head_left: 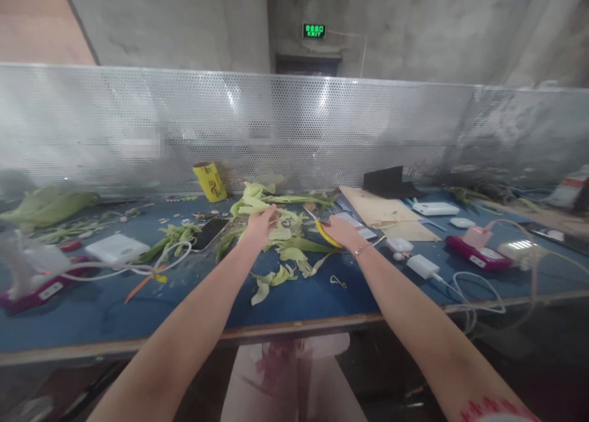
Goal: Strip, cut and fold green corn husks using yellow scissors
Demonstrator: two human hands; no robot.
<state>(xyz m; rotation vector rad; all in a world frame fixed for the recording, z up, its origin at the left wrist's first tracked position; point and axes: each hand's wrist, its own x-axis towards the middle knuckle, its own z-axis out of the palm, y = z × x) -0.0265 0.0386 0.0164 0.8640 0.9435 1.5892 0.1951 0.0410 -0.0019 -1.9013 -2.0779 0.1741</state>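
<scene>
**Squarely at the centre, two bare hands work at a heap of leaves**

Taking the heap as the middle of a clock, with twelve straight ahead of the person, the pale green leaves (299, 248) lie crumpled and overlapping on a blue table (294, 314). The left hand (261, 222) is at nine o'clock, its fingers bent over the leaves; whether they pinch one cannot be told. At three o'clock the right hand (341, 233) has its fingers wrapped about the yellow handle of a slim tool (327, 236), whose narrow metallic end points towards eleven, at the edge of the heap. The tool's exact kind is too blurred to tell.

Loose leaf scraps (275, 278) lie at about six to seven. Farther out at nine is a dark phone (212, 233), and at ten a yellow tube (211, 183) leans slightly near the perforated metal screen (294, 121). At two lie brown card sheets (375, 206), with a bent black sheet (386, 181) behind them. A white charger (422, 266) with its cable sits at four.
</scene>
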